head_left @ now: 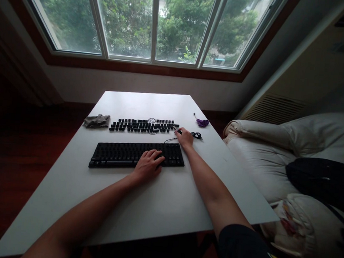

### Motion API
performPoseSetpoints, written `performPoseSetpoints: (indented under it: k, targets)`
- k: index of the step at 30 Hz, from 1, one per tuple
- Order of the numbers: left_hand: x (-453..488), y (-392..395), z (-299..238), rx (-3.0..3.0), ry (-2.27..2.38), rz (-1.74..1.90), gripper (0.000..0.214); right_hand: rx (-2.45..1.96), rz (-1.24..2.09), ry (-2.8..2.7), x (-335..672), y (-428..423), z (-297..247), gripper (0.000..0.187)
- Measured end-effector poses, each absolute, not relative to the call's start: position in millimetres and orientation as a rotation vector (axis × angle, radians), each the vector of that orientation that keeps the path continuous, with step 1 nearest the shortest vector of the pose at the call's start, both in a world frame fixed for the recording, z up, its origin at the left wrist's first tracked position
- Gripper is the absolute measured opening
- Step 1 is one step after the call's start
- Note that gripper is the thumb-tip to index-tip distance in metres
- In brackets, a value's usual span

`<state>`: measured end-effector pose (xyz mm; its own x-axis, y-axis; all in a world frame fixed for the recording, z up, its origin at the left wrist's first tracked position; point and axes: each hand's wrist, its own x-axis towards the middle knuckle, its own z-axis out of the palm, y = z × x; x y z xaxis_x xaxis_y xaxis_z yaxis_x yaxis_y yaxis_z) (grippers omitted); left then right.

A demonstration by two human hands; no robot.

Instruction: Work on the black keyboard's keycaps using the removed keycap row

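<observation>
A black keyboard [122, 155] lies across the middle of the white table [154, 207]. My left hand [149, 163] rests on its right part with fingers curled down on the keys. Behind the keyboard, rows of loose black keycaps [142, 126] are laid out. My right hand [185, 137] reaches past the keyboard's far right corner to the right end of those rows, fingers pinched on a small dark thing I cannot make out. The keyboard's black cable [195, 135] lies coiled just right of that hand.
A grey crumpled cloth [96, 120] lies at the left of the keycap rows. A small purple object [202, 122] sits at the far right of the table. A white cushion [291, 162] with a black bag [322, 180] is at the right. Windows are behind.
</observation>
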<state>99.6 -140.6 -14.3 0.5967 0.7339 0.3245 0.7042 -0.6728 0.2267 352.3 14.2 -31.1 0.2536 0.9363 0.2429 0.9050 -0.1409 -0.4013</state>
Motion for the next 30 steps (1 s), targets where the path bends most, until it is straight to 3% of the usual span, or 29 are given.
performPoseSetpoints:
  k: [30]
  targets:
    - [100.1, -139.2, -11.0, 2.719, 1.259, 0.577, 0.043, -1.942, 0.128, -1.754, 360.5, 24.9, -44.2, 0.029]
